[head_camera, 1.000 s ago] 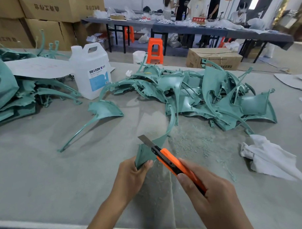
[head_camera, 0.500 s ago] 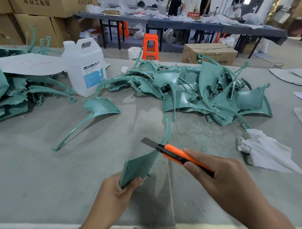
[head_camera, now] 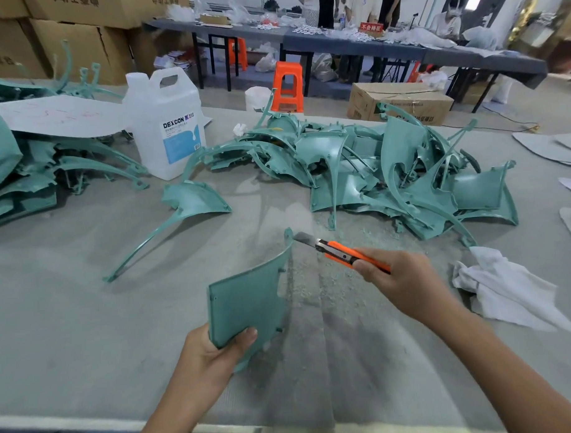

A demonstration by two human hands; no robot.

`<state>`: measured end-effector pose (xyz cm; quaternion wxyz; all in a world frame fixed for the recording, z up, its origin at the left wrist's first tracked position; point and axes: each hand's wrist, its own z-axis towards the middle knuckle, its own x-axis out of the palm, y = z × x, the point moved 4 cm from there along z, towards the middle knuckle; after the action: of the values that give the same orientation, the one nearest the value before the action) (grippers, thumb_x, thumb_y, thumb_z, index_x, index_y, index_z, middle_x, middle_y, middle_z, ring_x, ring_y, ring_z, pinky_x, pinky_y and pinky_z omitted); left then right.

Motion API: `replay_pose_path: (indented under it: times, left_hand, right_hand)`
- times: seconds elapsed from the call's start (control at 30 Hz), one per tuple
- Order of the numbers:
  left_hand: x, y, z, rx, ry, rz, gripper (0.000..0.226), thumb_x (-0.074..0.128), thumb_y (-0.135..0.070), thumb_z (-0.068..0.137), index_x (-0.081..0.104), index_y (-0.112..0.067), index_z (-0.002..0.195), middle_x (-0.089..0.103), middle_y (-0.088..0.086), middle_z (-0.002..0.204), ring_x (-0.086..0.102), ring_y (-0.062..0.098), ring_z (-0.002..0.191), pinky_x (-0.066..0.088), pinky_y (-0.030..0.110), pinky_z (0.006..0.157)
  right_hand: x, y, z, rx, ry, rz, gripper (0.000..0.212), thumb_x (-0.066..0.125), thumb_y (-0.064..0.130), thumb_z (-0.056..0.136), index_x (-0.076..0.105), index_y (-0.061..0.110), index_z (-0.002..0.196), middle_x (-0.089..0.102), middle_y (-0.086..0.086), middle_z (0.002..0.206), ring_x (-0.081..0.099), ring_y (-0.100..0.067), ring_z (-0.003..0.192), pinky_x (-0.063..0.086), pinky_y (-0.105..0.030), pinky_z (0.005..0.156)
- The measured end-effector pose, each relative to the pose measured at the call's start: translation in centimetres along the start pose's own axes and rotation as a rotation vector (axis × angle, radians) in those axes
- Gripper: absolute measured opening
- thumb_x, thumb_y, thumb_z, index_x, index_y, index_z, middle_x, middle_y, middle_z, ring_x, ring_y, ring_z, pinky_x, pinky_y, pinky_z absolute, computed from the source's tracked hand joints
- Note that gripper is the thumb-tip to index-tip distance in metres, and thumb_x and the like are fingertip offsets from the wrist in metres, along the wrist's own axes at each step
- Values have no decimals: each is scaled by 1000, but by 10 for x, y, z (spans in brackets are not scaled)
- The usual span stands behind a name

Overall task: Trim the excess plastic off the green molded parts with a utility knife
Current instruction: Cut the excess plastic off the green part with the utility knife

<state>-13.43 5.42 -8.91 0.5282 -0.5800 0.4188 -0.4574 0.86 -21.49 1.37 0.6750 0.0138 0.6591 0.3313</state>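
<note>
Now my left grip [head_camera: 205,355] pinches the green part [head_camera: 245,298] by its lower corner; right grip [head_camera: 406,280] wraps the utility knife [head_camera: 342,251], blade beside the part's tip.

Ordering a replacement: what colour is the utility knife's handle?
Orange; the utility knife shows best in the head view.

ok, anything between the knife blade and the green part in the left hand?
Nothing visible. The right hand holds the orange utility knife with its blade tip at the narrow top of the green molded plastic part, gripped low by the left hand.
</note>
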Motion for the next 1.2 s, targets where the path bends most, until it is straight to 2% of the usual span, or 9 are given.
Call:
replay_pose_path:
  times: [0.07,0.17,0.27,0.53,0.77,0.87,0.97,1.07,1.2]
  left_hand:
    - [0,-1,1,-11,8,-38,28,74,-16,80,78,-27,105,76,7,105,73,25,100,58,32,85]
    - [-1,1,2,-31,2,-76,28,74,-13,80,78,-21,107,75,12,108,71,32,104,55,47,94]
    - [-2,3,2,-54,-9,-99,29,78,-13,78,77,-16,107,74,16,109,69,37,106,49,57,100]
    - [-3,1,0,-52,-19,-91,35,80,-23,72,78,-21,107,75,13,108,71,33,104,50,54,100]
    - [-2,0,2,5,-49,-8,33,81,-35,74,78,-28,105,77,5,104,73,22,99,57,39,88]
    - [-3,2,2,1,-70,8,40,82,-45,68,78,-27,104,77,4,101,73,21,95,58,41,84]
    - [-3,3,3,-24,-97,10,36,82,-41,69,78,-27,102,78,5,99,73,28,96,57,52,88]
    - [-3,1,2,-18,-82,36,28,79,-34,75,77,-29,103,78,5,98,74,27,94,58,52,87]
    - [-3,-1,0,-35,-106,0,28,79,-33,74,77,-27,100,77,8,94,73,32,90,57,56,83]
  right_hand:
    - [7,-8,17,19,49,-15,24,54,39,101,70,37,118,68,2,67,55,-8,51,39,-19,47]
    - [16,-7,38,14,84,3,23,52,39,101,70,38,115,69,1,71,62,-15,60,51,-33,59]
    - [24,-1,55,-24,84,-4,21,52,41,101,72,35,102,67,-1,66,57,-13,52,43,-30,50]
    - [38,-14,81,56,113,-151,27,50,35,101,65,22,82,62,1,66,57,-23,61,35,-29,51]
    - [15,22,31,-19,-166,114,12,55,37,99,66,37,103,62,4,63,59,-16,56,50,-37,58]
    - [10,63,-18,-130,-130,216,22,53,48,97,57,57,116,63,10,68,60,-9,54,48,-29,50]
    - [19,97,-55,-194,-100,216,32,54,50,95,58,49,126,63,22,72,60,-1,62,40,-12,53]
    - [36,111,-69,-209,-75,208,35,57,48,96,60,41,131,66,14,82,61,-7,75,42,-17,64]
    - [44,113,-69,-212,-114,177,35,55,49,97,62,38,130,57,16,76,52,-10,69,35,-14,59]
